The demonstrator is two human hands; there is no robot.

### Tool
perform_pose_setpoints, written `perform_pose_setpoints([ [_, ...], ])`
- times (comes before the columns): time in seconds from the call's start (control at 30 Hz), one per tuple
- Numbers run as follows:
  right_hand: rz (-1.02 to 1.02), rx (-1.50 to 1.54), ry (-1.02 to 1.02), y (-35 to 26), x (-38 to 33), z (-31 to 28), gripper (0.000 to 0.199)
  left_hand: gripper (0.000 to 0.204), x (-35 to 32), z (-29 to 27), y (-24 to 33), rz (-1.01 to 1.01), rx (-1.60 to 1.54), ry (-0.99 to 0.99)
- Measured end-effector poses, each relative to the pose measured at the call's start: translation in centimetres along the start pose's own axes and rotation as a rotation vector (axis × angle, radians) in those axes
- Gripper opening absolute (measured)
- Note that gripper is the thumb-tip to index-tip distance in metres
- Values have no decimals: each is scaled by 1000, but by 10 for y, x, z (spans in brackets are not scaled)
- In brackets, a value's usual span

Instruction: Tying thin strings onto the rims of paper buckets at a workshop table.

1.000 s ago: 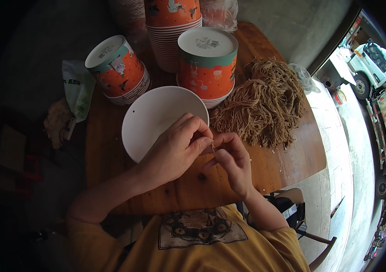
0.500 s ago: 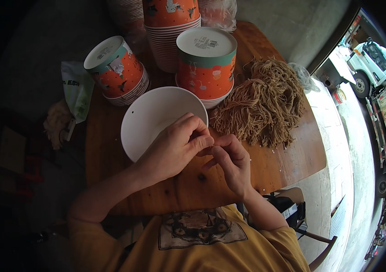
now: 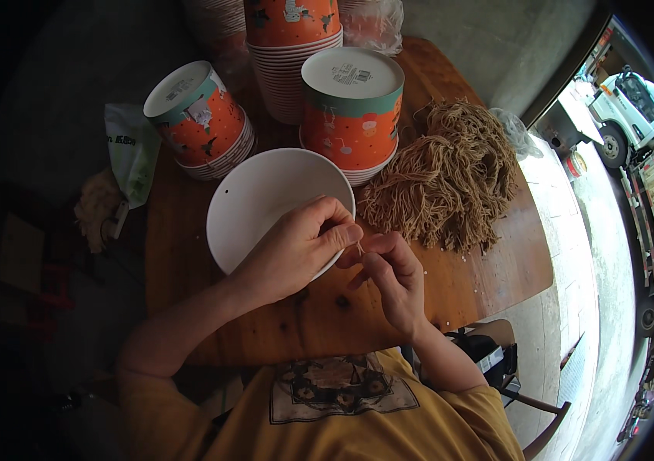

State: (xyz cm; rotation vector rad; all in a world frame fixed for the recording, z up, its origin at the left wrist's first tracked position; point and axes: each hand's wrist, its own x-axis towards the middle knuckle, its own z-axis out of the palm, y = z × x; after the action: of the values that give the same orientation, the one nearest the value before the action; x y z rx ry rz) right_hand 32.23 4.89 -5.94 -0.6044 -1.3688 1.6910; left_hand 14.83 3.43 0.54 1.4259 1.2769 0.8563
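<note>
A white-lined paper bucket [image 3: 265,184] with a small hole near its far left wall lies mouth toward me in front of me. My left hand [image 3: 300,242] reaches over its near right rim, thumb and fingers pinched on a short piece of twine [image 3: 360,249]. Just right of the rim, my right hand [image 3: 394,280] pinches at the lower end of the same twine, fingertips close together. The hands hide part of the rim. To their right, a large heap of tan twine [image 3: 450,177] lies on the table.
Upside-down orange buckets with green bands stand beyond: a left stack [image 3: 204,119], a right stack [image 3: 354,115] and a taller stack [image 3: 292,54]. The wooden table [image 3: 496,269] has a curved right edge. A clear plastic bag [image 3: 515,131] sits behind the twine. A chair [image 3: 542,415] stands lower right.
The hands have drawn slightly apart, so the short twine between their fingertips now shows. The bucket and heap stay about where they were.
</note>
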Motion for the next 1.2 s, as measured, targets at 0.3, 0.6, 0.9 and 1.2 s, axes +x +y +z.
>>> perform_pose_setpoints([
  [0.3,-127,-86,69,-3,-3,-2,11,22,-1,5,-7,149,182,63],
  [0.6,-69,-14,93,-10,-2,-3,9,17,-10,6,-5,266,300,100],
  [0.9,-151,-108,101,-13,-4,-3,7,30,-30,22,9,392,726,230],
  [1.2,-69,-136,18,-22,-11,1,8,31,-28,20,4,539,795,325],
])
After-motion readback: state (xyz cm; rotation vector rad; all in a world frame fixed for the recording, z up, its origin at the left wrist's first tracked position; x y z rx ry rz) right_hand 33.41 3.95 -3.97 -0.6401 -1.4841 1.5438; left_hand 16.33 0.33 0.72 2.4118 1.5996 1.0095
